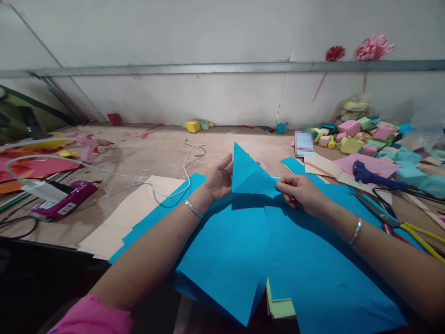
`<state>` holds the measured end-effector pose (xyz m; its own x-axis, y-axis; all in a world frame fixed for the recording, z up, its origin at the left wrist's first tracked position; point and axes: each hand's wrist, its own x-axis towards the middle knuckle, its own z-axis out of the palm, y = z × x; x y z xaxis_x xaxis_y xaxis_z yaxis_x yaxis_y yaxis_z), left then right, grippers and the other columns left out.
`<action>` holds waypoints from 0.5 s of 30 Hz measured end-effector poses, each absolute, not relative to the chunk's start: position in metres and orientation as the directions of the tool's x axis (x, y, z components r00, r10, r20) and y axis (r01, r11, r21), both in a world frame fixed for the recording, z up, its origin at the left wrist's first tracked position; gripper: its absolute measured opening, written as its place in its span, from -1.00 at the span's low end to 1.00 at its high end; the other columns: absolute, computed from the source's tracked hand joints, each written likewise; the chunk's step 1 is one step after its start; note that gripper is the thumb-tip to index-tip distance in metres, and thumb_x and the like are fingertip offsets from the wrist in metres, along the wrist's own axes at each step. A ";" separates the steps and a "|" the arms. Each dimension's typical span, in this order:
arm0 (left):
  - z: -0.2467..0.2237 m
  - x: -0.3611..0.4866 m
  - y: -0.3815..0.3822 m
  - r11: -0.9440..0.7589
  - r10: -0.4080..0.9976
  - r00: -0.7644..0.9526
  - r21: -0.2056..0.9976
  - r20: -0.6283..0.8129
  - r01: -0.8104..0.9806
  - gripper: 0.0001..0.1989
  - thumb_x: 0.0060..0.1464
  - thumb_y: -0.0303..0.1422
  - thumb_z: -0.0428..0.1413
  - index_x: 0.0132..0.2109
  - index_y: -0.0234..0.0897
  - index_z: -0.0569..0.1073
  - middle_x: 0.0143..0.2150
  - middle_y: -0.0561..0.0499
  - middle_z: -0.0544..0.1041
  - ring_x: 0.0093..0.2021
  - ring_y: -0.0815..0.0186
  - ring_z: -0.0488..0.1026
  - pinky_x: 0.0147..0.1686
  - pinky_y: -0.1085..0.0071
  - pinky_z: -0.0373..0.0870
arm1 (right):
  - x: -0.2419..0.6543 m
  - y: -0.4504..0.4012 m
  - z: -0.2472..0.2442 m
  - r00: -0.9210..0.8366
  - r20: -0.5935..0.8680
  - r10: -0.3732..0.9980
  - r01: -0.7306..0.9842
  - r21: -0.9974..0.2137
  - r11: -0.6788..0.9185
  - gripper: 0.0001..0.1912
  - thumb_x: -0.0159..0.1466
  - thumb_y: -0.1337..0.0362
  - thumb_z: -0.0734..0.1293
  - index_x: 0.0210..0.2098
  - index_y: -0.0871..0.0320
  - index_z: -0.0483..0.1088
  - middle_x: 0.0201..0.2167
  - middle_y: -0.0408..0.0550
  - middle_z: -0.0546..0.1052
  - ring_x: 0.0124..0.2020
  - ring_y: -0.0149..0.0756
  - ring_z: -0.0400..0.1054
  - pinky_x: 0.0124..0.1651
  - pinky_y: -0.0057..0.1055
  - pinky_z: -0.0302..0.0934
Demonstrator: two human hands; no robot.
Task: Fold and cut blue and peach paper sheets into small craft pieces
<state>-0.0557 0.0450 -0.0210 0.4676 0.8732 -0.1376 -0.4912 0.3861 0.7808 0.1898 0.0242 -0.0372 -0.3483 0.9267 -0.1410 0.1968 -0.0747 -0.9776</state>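
Note:
A folded blue paper [249, 174] with a triangular shape is held up between my two hands. My left hand [220, 178] is behind its left edge, with the fingers partly hidden by the paper. The right corner is pinched between the thumb and fingers of my right hand [295, 190]. Below both hands lie large blue sheets [313, 264], with one blue sheet [229, 246] angled toward the front edge. Light green paper [281, 307] shows beneath them. Pale peach sheets [128, 218] lie at the left, partly under blue ones.
Yellow-handled scissors [389, 218] and a dark blue glue gun [377, 178] are at the right, before a pile of small coloured paper boxes [368, 134]. A purple power strip [66, 199], a white cable [186, 162] and a pink glue gun [88, 147] lie left.

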 end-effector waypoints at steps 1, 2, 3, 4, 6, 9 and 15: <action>-0.021 -0.056 0.045 0.388 0.873 0.467 0.782 -0.142 -0.487 -0.49 0.19 0.03 0.00 0.05 -0.27 0.48 -0.10 -0.20 0.60 -0.05 -0.01 0.54 -0.05 0.07 0.46 | 0.189 0.024 -0.037 -0.344 -0.134 0.929 0.204 -0.977 -0.065 -0.65 0.09 0.00 0.44 -0.51 0.10 0.30 -0.74 -0.26 0.30 -0.73 -0.50 0.08 -0.67 -0.50 -0.02; -0.022 -0.056 0.046 0.390 0.872 0.467 0.784 -0.146 -0.482 -0.49 0.20 0.03 -0.01 0.04 -0.28 0.48 -0.11 -0.20 0.60 -0.06 -0.01 0.55 -0.06 0.07 0.47 | 0.189 0.024 -0.037 -0.335 -0.130 0.933 0.211 -0.976 -0.061 -0.65 0.10 -0.01 0.43 -0.52 0.10 0.30 -0.74 -0.25 0.31 -0.72 -0.50 0.09 -0.67 -0.50 -0.02; -0.023 -0.057 0.046 0.390 0.871 0.468 0.787 -0.148 -0.478 -0.49 0.21 0.02 -0.01 0.03 -0.28 0.49 -0.12 -0.20 0.60 -0.08 0.00 0.55 -0.08 0.07 0.48 | 0.189 0.024 -0.037 -0.323 -0.131 0.937 0.217 -0.974 -0.061 -0.64 0.11 -0.02 0.42 -0.51 0.10 0.30 -0.73 -0.24 0.32 -0.72 -0.50 0.10 -0.67 -0.50 -0.02; -0.024 -0.057 0.047 0.388 0.871 0.470 0.789 -0.145 -0.476 -0.50 0.21 0.02 -0.01 0.03 -0.28 0.49 -0.12 -0.20 0.60 -0.10 0.01 0.56 -0.08 0.07 0.48 | 0.189 0.024 -0.037 -0.308 -0.132 0.942 0.221 -0.973 -0.064 -0.63 0.12 -0.04 0.41 -0.51 0.10 0.29 -0.72 -0.24 0.33 -0.72 -0.50 0.11 -0.66 -0.50 -0.02; -0.025 -0.058 0.048 0.383 0.870 0.476 0.787 -0.131 -0.483 -0.51 0.23 0.00 -0.01 0.04 -0.29 0.48 -0.12 -0.19 0.60 -0.12 0.02 0.56 -0.08 0.04 0.48 | 0.189 0.025 -0.038 -0.278 -0.133 0.951 0.232 -0.970 -0.068 -0.61 0.14 -0.07 0.38 -0.49 0.10 0.27 -0.70 -0.23 0.34 -0.72 -0.49 0.13 -0.66 -0.49 -0.03; -0.026 -0.058 0.049 0.380 0.873 0.474 0.770 -0.116 -0.512 -0.51 0.25 -0.02 -0.04 0.05 -0.30 0.47 -0.10 -0.20 0.59 -0.09 0.00 0.55 -0.03 -0.05 0.45 | 0.190 0.028 -0.041 -0.250 -0.124 0.960 0.245 -0.968 -0.061 -0.62 0.19 -0.09 0.33 -0.41 0.11 0.30 -0.66 -0.21 0.37 -0.70 -0.46 0.19 -0.63 -0.47 -0.01; -0.024 -0.056 0.050 0.408 0.866 0.482 0.749 -0.135 -0.522 -0.47 0.31 -0.01 -0.16 0.01 -0.34 0.47 -0.09 -0.23 0.58 -0.12 0.03 0.56 -0.05 -0.03 0.45 | 0.193 0.027 -0.044 -0.300 0.225 0.927 0.556 -0.749 0.362 -0.32 0.16 -0.05 0.41 0.17 0.15 0.31 -0.33 -0.06 0.48 -0.38 -0.24 0.38 -0.31 -0.32 0.22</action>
